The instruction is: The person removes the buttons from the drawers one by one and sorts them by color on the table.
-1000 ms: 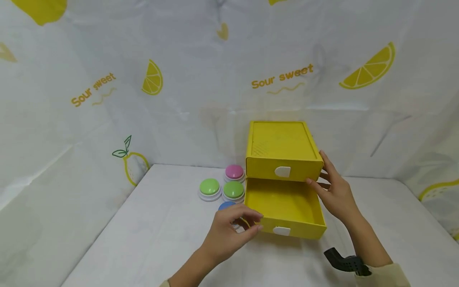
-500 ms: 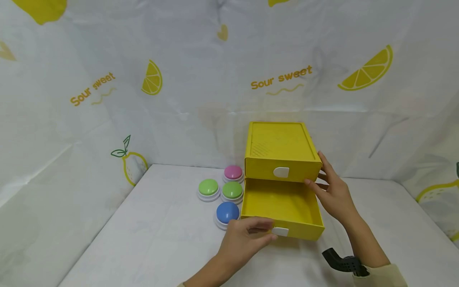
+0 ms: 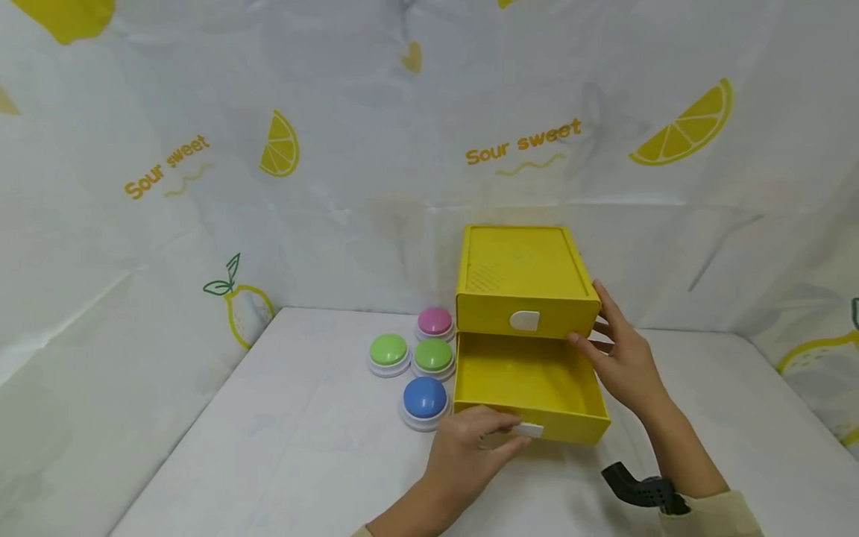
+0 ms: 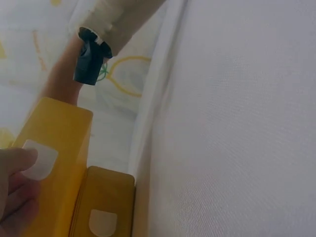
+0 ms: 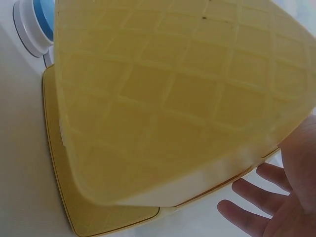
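Observation:
A yellow two-drawer cabinet (image 3: 520, 262) stands against the back cloth, its upper drawer (image 3: 496, 313) closed. The lower drawer (image 3: 530, 373) is pulled out and looks bare inside. At its front, my left hand (image 3: 463, 451) pinches the white tab handle (image 3: 529, 430) between thumb and fingers. The left wrist view shows the thumb over part of that tab (image 4: 43, 162). My right hand (image 3: 624, 365) rests on the cabinet's right side, thumb at the upper drawer's lower front corner. In the right wrist view, several fingers (image 5: 254, 197) stretch out straight beside the cabinet, below the drawer's patterned underside (image 5: 173, 98).
Left of the cabinet sit dome push buttons on white bases: one pink (image 3: 434, 321), two green (image 3: 388, 350) and one blue (image 3: 424, 398). A black strap (image 3: 640, 488) hangs from the right wrist. The white table (image 3: 302, 447) meets a lemon-print cloth (image 3: 376, 149) behind.
My left hand has moved right along the lower drawer's front to its tab, uncovering the blue button. The right hand and the cabinet have stayed nearly still.

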`<state>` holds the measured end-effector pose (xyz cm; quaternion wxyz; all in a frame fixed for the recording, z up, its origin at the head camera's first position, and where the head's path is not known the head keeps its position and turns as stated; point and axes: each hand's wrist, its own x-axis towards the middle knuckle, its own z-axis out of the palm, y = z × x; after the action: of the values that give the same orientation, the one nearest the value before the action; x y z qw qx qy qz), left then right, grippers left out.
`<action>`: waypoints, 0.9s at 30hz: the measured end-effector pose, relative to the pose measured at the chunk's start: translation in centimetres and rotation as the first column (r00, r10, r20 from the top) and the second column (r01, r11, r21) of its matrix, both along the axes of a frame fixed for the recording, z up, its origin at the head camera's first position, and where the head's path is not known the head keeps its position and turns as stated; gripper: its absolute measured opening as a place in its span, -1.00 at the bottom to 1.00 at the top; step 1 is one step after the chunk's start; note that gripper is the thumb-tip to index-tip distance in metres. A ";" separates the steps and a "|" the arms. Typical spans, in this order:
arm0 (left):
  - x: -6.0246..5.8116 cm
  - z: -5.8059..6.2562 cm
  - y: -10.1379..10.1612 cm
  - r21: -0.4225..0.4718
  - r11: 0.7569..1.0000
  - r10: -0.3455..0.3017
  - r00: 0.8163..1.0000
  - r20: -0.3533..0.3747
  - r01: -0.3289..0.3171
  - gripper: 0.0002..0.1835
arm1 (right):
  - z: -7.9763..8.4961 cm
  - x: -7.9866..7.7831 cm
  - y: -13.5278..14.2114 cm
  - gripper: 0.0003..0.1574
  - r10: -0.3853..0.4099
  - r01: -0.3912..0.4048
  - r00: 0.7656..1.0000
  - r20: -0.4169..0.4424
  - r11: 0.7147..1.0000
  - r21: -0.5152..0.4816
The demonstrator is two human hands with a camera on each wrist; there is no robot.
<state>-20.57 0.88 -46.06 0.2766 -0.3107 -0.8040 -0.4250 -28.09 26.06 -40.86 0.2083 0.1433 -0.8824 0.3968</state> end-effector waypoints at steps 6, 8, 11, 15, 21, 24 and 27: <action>-1.2 0.1 0.5 -0.009 0.997 0.071 0.996 -0.056 -0.071 -0.88 | 0.3 0.0 0.2 0.13 0.006 -0.006 1.000 0.013 1.000 -0.009; -1.6 0.1 0.6 0.006 0.997 0.083 0.995 -0.063 -0.083 -0.88 | 0.2 0.0 0.1 0.12 0.015 -0.015 1.000 0.017 1.000 -0.019; -2.2 -0.1 0.8 0.007 0.995 0.095 0.991 -0.090 -0.095 -0.88 | 0.2 0.1 0.1 0.10 0.014 -0.014 1.000 0.022 1.000 -0.022; -3.0 -0.1 1.0 -0.027 0.993 0.116 0.988 -0.098 -0.119 -0.89 | 0.1 0.1 0.1 0.07 -0.001 0.001 1.000 0.023 1.000 -0.015; -4.2 -0.2 1.2 -0.038 0.986 0.160 0.982 -0.096 -0.165 -0.86 | 0.1 0.2 0.1 0.05 0.008 -0.007 0.998 0.055 1.000 -0.020; -4.8 -0.3 1.4 -0.037 0.984 0.171 0.978 -0.119 -0.177 -0.85 | 0.1 0.2 0.1 0.06 0.005 -0.003 0.998 0.067 1.000 -0.026; -5.4 -0.5 1.7 -0.036 0.982 0.181 0.975 -0.131 -0.188 -0.86 | 0.1 0.2 0.0 0.08 0.010 -0.007 0.998 0.065 0.999 -0.045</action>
<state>-25.95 2.57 -46.59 0.3580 -0.2678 -0.8201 -0.3571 -27.89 26.10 -40.75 0.1809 0.1291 -0.8791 0.4217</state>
